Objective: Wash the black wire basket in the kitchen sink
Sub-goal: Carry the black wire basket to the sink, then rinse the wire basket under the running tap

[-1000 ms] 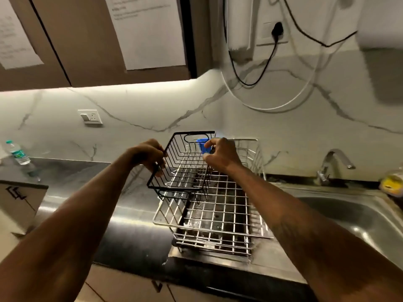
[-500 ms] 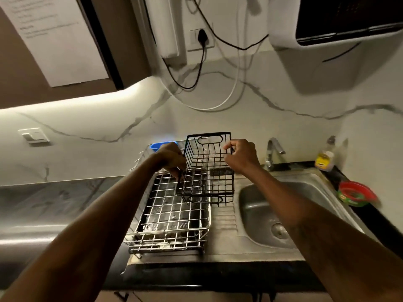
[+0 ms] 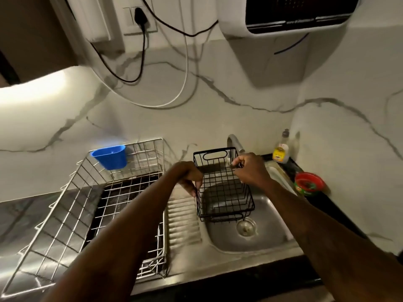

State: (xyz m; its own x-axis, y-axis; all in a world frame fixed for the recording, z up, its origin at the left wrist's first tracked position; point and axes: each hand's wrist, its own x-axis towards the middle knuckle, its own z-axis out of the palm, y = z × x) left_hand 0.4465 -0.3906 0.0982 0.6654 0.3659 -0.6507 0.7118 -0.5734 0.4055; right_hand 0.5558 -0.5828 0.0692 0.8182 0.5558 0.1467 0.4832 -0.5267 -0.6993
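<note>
the steel sink [image 3: 272,238] holds nothing else. over its left half, just behind the drain [image 3: 246,228], the black wire basket [image 3: 224,192] hangs between both hands, open top up, its long axis running from the sink's front edge back to the faucet [image 3: 234,142]. the left hand [image 3: 188,175] curls round the basket's left rim and the right hand [image 3: 250,168] pinches its right rim.

No lettering can be read. A line of small pale print runs along the black panel of the white wall-mounted appliance [image 3: 290,20], too blurred to make out. The yellow label on the clear plastic bottle [image 3: 280,152] is equally illegible.
</note>
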